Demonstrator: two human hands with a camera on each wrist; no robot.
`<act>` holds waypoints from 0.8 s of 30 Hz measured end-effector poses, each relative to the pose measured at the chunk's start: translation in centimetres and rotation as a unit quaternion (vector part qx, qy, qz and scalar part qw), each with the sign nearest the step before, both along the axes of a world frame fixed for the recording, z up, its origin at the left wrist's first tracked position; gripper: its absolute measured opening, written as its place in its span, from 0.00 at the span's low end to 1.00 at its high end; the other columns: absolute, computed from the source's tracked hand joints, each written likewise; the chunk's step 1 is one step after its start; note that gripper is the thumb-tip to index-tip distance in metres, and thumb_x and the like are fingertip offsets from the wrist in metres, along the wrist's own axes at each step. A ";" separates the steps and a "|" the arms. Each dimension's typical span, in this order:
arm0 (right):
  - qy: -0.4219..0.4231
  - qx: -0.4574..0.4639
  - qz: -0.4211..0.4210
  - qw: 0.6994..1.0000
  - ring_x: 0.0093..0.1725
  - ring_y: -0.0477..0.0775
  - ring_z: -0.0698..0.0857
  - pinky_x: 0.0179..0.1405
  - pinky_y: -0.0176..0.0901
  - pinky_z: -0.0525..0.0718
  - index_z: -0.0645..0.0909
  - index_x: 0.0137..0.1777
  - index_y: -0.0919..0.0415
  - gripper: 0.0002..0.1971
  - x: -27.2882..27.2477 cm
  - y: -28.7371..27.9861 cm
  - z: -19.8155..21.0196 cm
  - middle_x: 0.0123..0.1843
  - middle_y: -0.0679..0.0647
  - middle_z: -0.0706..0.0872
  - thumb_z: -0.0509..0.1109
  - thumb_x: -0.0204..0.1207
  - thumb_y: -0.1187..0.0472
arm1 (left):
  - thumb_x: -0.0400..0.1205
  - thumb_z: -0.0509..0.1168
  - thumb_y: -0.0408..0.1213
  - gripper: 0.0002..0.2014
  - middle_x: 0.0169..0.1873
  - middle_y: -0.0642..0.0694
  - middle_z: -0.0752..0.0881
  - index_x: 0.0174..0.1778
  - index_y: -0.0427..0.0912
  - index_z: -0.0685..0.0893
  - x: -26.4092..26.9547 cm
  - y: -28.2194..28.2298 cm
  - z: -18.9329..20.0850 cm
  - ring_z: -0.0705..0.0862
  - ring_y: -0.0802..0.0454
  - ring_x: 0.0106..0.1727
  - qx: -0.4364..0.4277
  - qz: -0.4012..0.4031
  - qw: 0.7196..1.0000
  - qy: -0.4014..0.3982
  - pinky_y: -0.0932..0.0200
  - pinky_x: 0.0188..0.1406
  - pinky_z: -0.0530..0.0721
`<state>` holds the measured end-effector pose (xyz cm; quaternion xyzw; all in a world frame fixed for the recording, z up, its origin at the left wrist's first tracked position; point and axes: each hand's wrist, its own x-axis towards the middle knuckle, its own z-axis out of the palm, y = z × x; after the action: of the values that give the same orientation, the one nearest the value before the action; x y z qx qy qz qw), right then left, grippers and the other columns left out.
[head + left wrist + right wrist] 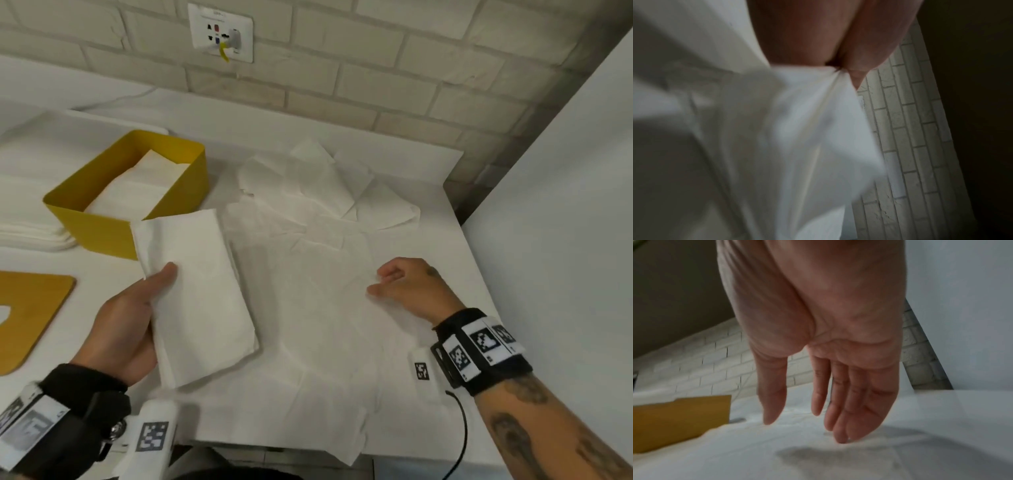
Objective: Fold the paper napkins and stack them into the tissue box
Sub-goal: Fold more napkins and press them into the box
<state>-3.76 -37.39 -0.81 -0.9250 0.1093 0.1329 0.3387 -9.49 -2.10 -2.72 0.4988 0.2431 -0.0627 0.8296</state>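
Note:
My left hand (137, 315) grips a folded white napkin (195, 294), thumb on top, lifted over the table's left half. In the left wrist view the same napkin (797, 138) hangs blurred from my fingers (857, 76). The yellow tissue box (102, 226) stands open beyond it, with folded napkins (137, 188) inside. My right hand (387, 284) hovers just above the flat unfolded napkins (325, 308), fingers relaxed and holding nothing. The right wrist view shows its fingers (851, 415) hanging straight down over the white sheet (797, 451), with the box (680, 418) to the left.
Crumpled loose napkins (325, 178) lie at the back of the table. A stack of napkins (30, 233) sits left of the box. A yellow lid (27, 315) lies at the left edge. A brick wall (342, 68) runs behind; a white panel (565, 171) stands at right.

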 end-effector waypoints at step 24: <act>0.000 0.045 0.013 0.999 0.51 0.53 0.86 0.50 0.40 0.81 0.89 0.50 0.59 0.12 3.9 -0.4 -2.1 0.48 0.52 0.89 0.84 0.70 0.56 | 0.88 0.62 0.44 0.12 0.50 0.44 0.95 0.61 0.44 0.87 -0.4 -0.5 0.3 0.95 0.48 0.44 -0.010 -0.004 1.000 0.003 0.43 0.54 0.83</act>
<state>0.12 -37.75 -2.92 -0.9103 0.0911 0.1421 0.3781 -9.89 -2.61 -2.41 0.4913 0.2428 -0.0696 0.8336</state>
